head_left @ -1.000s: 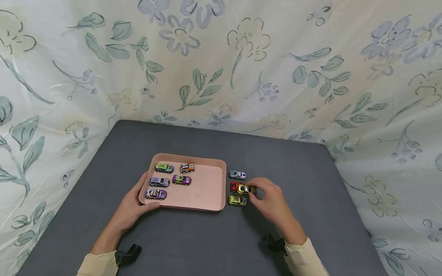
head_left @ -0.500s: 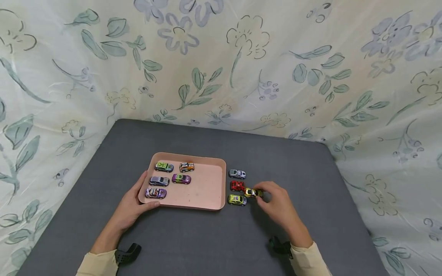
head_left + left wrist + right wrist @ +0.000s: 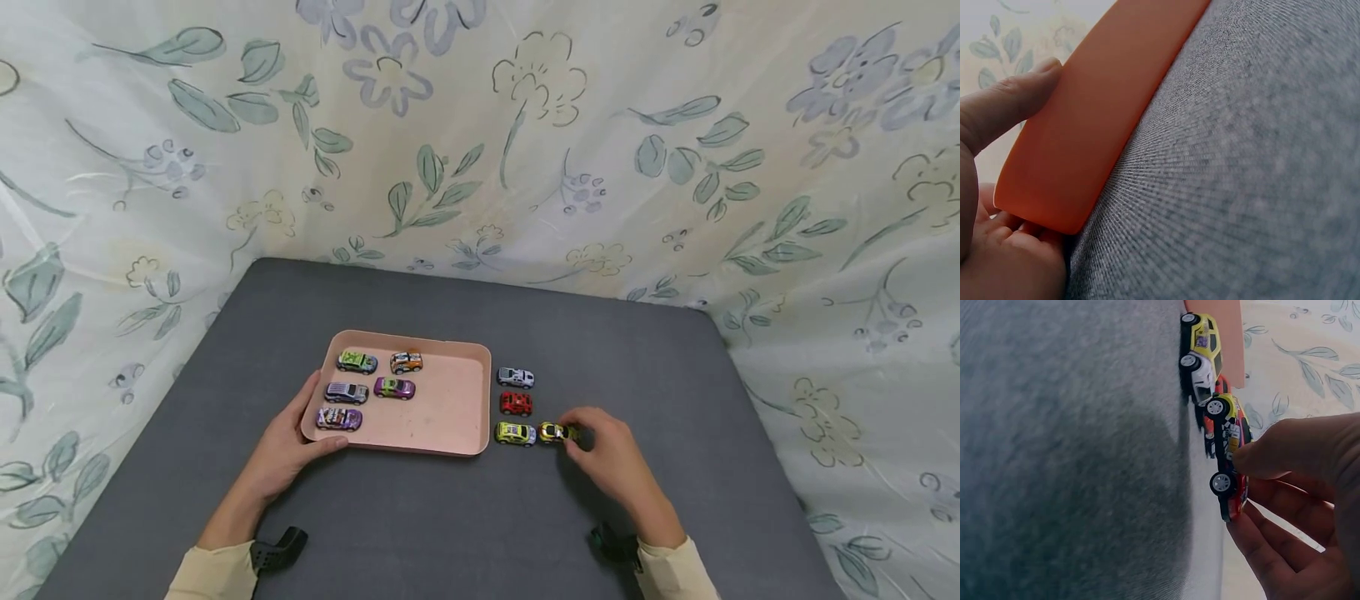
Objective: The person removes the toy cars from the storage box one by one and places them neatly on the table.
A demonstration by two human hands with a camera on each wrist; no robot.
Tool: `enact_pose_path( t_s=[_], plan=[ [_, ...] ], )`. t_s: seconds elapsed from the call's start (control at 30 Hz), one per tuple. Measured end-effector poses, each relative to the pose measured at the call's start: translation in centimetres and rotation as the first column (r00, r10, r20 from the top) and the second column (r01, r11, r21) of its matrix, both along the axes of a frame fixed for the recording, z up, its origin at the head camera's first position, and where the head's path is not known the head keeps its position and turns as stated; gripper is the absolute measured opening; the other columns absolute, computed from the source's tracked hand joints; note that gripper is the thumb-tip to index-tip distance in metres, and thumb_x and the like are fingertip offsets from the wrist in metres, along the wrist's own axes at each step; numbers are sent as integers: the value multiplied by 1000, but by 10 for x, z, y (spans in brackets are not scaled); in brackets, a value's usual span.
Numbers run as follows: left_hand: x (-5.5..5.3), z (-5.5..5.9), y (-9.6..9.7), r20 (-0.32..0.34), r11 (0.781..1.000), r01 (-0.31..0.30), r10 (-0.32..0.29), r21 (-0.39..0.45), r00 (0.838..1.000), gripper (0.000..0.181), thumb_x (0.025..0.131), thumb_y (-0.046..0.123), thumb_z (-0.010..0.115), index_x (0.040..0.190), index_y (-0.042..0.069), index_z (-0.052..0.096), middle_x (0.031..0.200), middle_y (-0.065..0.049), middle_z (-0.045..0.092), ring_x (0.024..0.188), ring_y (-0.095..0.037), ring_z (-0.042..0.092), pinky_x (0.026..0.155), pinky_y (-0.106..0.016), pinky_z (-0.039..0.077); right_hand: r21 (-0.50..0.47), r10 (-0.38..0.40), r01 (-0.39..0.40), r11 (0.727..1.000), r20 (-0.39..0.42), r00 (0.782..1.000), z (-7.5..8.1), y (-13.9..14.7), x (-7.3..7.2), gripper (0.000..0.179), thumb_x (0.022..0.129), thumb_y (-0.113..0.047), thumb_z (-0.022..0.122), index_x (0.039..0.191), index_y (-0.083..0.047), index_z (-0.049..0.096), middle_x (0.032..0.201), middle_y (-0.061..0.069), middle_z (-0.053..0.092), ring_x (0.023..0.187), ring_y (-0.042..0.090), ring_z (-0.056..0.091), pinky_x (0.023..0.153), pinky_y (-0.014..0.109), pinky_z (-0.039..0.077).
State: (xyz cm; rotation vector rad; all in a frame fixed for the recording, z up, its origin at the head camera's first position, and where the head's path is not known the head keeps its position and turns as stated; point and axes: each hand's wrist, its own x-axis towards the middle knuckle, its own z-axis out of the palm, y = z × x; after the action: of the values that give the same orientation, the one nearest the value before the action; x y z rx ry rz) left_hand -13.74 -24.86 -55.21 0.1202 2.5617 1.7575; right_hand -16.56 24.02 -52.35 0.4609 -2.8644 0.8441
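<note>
My left hand (image 3: 279,454) grips the left end of a pink tray (image 3: 442,400). Its thumb lies on the near rim, and in the left wrist view the fingers reach round the corner of the tray (image 3: 1091,112). Several toy cars stand at the tray's left side, among them a purple and green one (image 3: 394,388). Right of the tray, my right hand (image 3: 611,454) pinches a yellow and black toy car (image 3: 552,432) between thumb and fingers. In the right wrist view this toy car (image 3: 1230,450) shows red at one end and seems slightly off the cloth.
Three more toy cars stand in a column beside the tray's right edge: a silver one (image 3: 516,377), a red one (image 3: 516,404) and a yellow-green one (image 3: 515,433). Grey cloth (image 3: 420,525) covers the table. A floral curtain (image 3: 480,150) hangs behind and along the sides.
My right hand has carried the yellow and black car from over the red car rightward and nearer, to the right of the yellow-green car. The left hand and tray have stayed put.
</note>
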Motion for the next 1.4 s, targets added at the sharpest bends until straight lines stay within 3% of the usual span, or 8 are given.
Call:
enact_pose_path(
  t_s=[0.13,0.83,0.9,1.0,1.1,1.17,1.27,1.4],
  plan=[
    [1,-2,1,6,1000,3,-3,29,1000,117,92,14,90,175,8,8,175,-24,26,157,-45,30,102,-2,28,2,-10,10,1000,23,1000,-5,4,1,33,82,5,89,106,-16,80,105,-2,73,97,20,68,86,52,57],
    [-1,-2,0,6,1000,-9,9,9,1000,118,91,16,92,175,8,10,175,-22,26,158,-44,29,105,-4,27,-10,3,-2,1000,76,997,-13,10,-2,31,84,4,88,108,-15,80,106,-1,73,97,20,68,88,50,56],
    [-1,-1,0,12,1000,-13,13,-3,1000,118,91,17,92,175,8,10,176,-22,26,159,-43,28,113,-11,27,-9,1,0,1000,78,997,-13,10,-2,31,84,4,88,107,-15,80,106,-1,73,96,19,68,87,50,56],
    [-3,-1,1,19,1000,-14,14,1,1000,118,91,16,92,175,6,9,176,-22,24,160,-44,25,126,-38,26,-4,-9,9,1000,77,997,-13,10,-3,31,84,4,88,106,-15,80,105,-2,73,95,18,67,86,49,56],
    [-4,-2,1,22,1000,-13,13,2,1000,119,91,16,92,175,5,9,176,-22,23,161,-44,22,123,-65,20,1,-19,19,1000,71,997,-13,11,-2,31,83,5,88,105,-15,80,103,-2,73,93,19,67,84,50,56],
    [-4,-3,1,21,1000,-12,12,2,1000,119,90,16,92,175,6,9,176,-22,23,161,-44,22,122,-68,20,2,-22,22,1000,70,997,-13,11,-2,30,83,5,88,105,-15,80,103,-2,73,92,19,67,84,50,56],
    [-3,-4,0,20,1000,-15,15,1,1000,118,90,16,92,175,9,10,176,-21,26,160,-43,25,123,-63,23,1,-17,17,1000,67,998,-14,11,-2,30,84,4,87,106,-15,80,104,-2,73,93,19,67,84,50,56],
    [-2,-5,-1,17,1000,-16,16,-4,1000,118,91,17,92,176,11,11,175,-21,29,158,-42,29,122,-29,30,-1,-8,8,1000,56,998,-14,12,-3,30,84,4,87,106,-15,81,103,-2,73,93,19,67,84,50,56]
  ],
)
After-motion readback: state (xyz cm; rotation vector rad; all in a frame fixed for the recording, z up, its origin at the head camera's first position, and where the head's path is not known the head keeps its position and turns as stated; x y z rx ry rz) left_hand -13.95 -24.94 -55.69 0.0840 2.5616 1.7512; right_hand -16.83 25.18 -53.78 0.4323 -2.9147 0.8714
